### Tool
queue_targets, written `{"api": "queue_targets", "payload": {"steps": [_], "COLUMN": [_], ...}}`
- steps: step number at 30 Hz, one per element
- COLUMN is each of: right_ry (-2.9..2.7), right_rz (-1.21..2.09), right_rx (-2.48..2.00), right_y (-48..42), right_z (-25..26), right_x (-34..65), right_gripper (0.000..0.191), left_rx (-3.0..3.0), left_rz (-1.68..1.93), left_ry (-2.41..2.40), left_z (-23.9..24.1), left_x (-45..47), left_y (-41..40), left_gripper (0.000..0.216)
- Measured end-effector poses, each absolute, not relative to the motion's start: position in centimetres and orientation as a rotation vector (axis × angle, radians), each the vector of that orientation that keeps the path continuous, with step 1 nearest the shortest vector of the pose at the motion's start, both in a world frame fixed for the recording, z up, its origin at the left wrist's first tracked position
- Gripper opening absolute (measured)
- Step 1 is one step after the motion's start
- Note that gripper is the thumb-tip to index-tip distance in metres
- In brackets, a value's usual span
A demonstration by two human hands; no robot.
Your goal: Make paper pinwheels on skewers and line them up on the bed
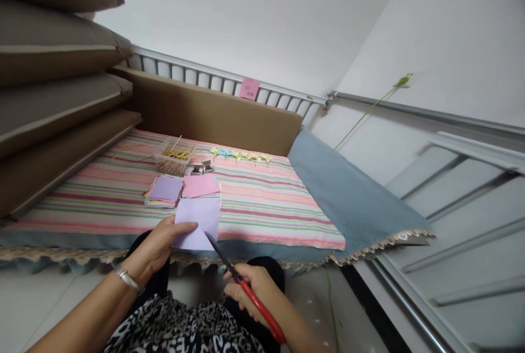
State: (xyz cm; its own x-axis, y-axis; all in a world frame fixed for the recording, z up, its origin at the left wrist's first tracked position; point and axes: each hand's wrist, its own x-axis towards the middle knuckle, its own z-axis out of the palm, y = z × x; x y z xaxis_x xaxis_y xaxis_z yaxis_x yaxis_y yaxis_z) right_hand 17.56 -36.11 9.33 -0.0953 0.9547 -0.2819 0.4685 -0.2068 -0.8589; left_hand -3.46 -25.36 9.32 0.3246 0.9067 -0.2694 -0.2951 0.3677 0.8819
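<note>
Seeing at far left a stack of brown cushions (61,63), bounding that side of a striped cloth (270,205). Holding the left hand (159,241) near the cloth's front edge, wearing a silver bracelet (128,278) on that wrist. Finding just beyond this hand a pile of coloured paper squares (165,188), topped with purple, lying close beside a second pile topped with a pink paper square (200,185). Seeing farther back a see-through plastic box (161,163) holding thin sticks (176,152), with small metallic objects (199,168) sitting just to its right. Pinching the left side of a lilac paper square (194,213) with the left fingers, pressing the thumb on top, showing it in front of the pink-topped pile and across the cloth's front edge. Spotting a row of small yellow and blue paper shapes (248,156) lying before a brown board (213,115). Wrapping the right hand's (264,290) fingers around red-handled scissors (262,309), pointing the blades up and leftward onto the lilac square; not telling how far the blades are parting. Showing broad room rightward over striped cloth, reaching a blue quilted cover (348,183) ending in lace trim (381,246).
</note>
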Motion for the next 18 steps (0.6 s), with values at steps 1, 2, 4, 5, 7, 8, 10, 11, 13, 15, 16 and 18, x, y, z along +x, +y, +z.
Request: {"api": "queue_targets", "payload": {"steps": [1, 2, 4, 5, 7, 8, 10, 11, 13, 15, 16, 18], "right_ry": [-1.554, -1.549, -1.54, -1.54, -1.546, -1.547, -1.541, -1.541, -1.551, -1.562, -1.562, -1.546], "right_rz": [1.263, 1.263, 1.262, 1.261, 1.262, 1.266, 1.282, 1.289, 1.289, 1.285, 1.286, 1.298], "right_rx": [-1.681, -1.68, -1.677, -1.675, -1.673, -1.672, -1.67, -1.666, -1.657, -1.654, -1.657, -1.667], "right_y": [-36.12, -36.11, -36.08, -36.04, -35.97, -35.94, -35.91, -35.91, -35.93, -35.95, -35.94, -35.88], "right_z": [9.34, 9.33, 9.25, 9.21, 9.16, 9.16, 9.24, 9.31, 9.46, 9.56, 9.58, 9.52], "right_x": [17.56, 17.54, 17.49, 17.47, 17.42, 17.4, 17.39, 17.4, 17.42, 17.45, 17.46, 17.47], "right_gripper": [0.019, 0.019, 0.02, 0.02, 0.019, 0.019, 0.02, 0.02, 0.021, 0.021, 0.021, 0.022], "left_rx": [0.838, 0.839, 0.833, 0.828, 0.817, 0.814, 0.814, 0.816, 0.819, 0.817, 0.814, 0.81], "left_rz": [0.919, 0.92, 0.932, 0.941, 0.955, 0.957, 0.953, 0.952, 0.952, 0.95, 0.948, 0.944], "left_ry": [0.9, 0.907, 0.925, 0.935, 0.956, 0.965, 0.971, 0.969, 0.963, 0.96, 0.958, 0.951], "left_z": [9.25, 9.2, 9.19, 9.24, 9.43, 9.55, 9.78, 9.86, 9.95, 9.93, 9.9, 9.84], "left_x": [-3.37, -3.27, -3.07, -2.98, -2.83, -2.76, -2.68, -2.65, -2.64, -2.66, -2.67, -2.7], "left_y": [-25.43, -25.5, -25.61, -25.65, -25.72, -25.76, -25.83, -25.86, -25.92, -25.94, -25.94, -25.92], "left_gripper": [0.024, 0.023, 0.023, 0.024, 0.027, 0.028, 0.029, 0.029, 0.028, 0.028, 0.029, 0.029]}}
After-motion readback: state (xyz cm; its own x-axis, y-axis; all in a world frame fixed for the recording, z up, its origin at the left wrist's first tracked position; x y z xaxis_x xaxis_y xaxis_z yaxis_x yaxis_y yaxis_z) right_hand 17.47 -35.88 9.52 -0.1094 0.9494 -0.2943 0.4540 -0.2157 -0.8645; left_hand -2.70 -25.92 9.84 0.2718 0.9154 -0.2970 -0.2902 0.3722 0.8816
